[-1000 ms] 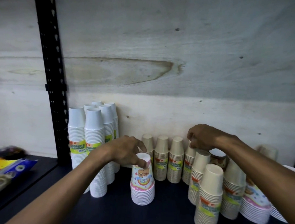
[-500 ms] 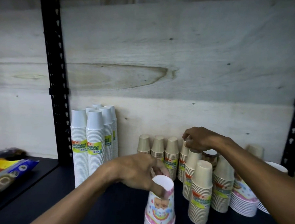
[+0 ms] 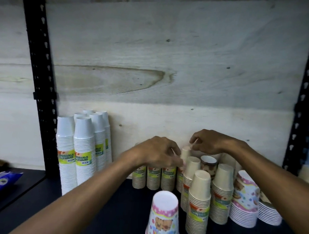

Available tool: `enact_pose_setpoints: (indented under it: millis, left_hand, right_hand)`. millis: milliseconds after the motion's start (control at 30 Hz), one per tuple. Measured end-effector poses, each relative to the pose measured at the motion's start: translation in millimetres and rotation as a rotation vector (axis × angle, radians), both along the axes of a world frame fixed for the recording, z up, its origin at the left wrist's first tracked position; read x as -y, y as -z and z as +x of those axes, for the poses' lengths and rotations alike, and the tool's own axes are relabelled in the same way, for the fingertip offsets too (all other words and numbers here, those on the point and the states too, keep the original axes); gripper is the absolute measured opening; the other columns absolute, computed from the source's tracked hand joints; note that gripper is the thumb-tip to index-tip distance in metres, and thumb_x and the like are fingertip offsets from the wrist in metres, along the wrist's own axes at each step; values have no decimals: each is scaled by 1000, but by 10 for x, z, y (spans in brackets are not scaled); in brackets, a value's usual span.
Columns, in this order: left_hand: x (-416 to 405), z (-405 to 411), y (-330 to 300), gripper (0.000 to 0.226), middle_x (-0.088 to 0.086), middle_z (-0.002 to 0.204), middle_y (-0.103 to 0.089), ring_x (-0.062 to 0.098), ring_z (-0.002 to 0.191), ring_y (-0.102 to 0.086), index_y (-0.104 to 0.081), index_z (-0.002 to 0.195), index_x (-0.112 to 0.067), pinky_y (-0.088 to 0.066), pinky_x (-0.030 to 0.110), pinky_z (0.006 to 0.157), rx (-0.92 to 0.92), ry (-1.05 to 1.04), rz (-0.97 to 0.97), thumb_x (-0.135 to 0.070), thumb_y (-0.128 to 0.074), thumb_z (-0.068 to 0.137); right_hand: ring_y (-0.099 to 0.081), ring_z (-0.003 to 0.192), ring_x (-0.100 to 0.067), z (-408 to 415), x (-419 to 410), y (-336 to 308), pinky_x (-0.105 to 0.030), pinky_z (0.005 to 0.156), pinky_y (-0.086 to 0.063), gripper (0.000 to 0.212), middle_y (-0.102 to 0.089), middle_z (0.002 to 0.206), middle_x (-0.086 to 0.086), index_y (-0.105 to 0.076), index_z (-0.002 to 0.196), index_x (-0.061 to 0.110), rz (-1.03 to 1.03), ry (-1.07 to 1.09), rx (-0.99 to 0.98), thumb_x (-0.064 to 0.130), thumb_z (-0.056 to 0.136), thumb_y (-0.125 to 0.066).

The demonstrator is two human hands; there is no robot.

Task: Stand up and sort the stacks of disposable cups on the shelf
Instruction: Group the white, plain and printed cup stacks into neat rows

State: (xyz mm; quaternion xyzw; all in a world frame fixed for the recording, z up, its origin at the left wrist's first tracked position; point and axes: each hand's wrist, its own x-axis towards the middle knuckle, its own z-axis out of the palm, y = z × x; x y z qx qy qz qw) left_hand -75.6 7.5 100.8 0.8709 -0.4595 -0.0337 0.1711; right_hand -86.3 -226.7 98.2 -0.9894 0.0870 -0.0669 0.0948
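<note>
A pink cartoon-print cup stack (image 3: 163, 218) stands alone at the shelf's front, with no hand on it. My left hand (image 3: 157, 154) hovers over the back row of beige cup stacks (image 3: 153, 177) and hides their tops. Its fingers are loosely curled, with blurred tips beside a taller beige stack (image 3: 185, 151). My right hand (image 3: 207, 142) pinches the top of that same stack from the right. More beige stacks (image 3: 198, 203) stand in front. Tall white cup stacks (image 3: 81, 149) fill the left.
Another cartoon-print stack (image 3: 244, 196) and white ribbed stacks (image 3: 268, 212) sit at the right. A brown-patterned cup (image 3: 208, 162) peeks out among the beige ones. Black slotted uprights (image 3: 40, 76) frame the bay. Packets (image 3: 0, 181) lie on the neighbouring shelf at the left. The dark shelf board (image 3: 110, 212) runs beneath.
My left hand set the cartoon-print stack down at the front, let it go and moved back over the beige row. My right hand stayed on the beige stack's top.
</note>
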Motion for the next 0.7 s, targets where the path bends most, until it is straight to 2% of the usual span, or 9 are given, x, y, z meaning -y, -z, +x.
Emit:
enact_pose_setpoints:
  millis: [200,333,433,533,700]
  left_hand:
    - [452,173,92,57,-5,126,-66,14,112,-60,-56,132,-31,-45,28,91,-56,39,39,-50,-72,82]
    - [577,256,181,51,-2,118,-71,9,104,-64,-63,125,-24,-47,24,87,-87,48,-13,-43,-77,80]
    - [579,304,211,48,-1,115,-73,12,104,-66,-65,123,-22,-51,30,93,-92,43,-41,-39,-78,80]
    - [536,342,201,48,1,114,-72,15,102,-67,-65,123,-22,-53,37,95,-103,52,-61,-38,-79,79]
    - [405,385,112,47,2,113,-71,17,99,-69,-64,123,-22,-54,38,94,-114,49,-90,-33,-79,80]
  right_hand:
    - [-63,102,-11,71,111,5,-28,92,-50,27,-67,109,11,-70,113,23,9,-119,-11,31,88,-68]
    - [-68,92,-6,200,175,54,-27,84,-53,21,-74,101,11,-73,103,25,38,-229,7,36,86,-71]
    - [-71,91,-5,257,209,93,-31,87,-57,21,-76,96,10,-75,102,21,108,-248,30,32,83,-74]
    - [-71,94,-10,282,245,121,-33,88,-58,21,-76,97,7,-74,104,18,183,-242,35,23,84,-75]
    - [-67,97,-11,192,249,67,-26,86,-54,30,-72,106,3,-71,116,14,208,-245,82,19,87,-73]
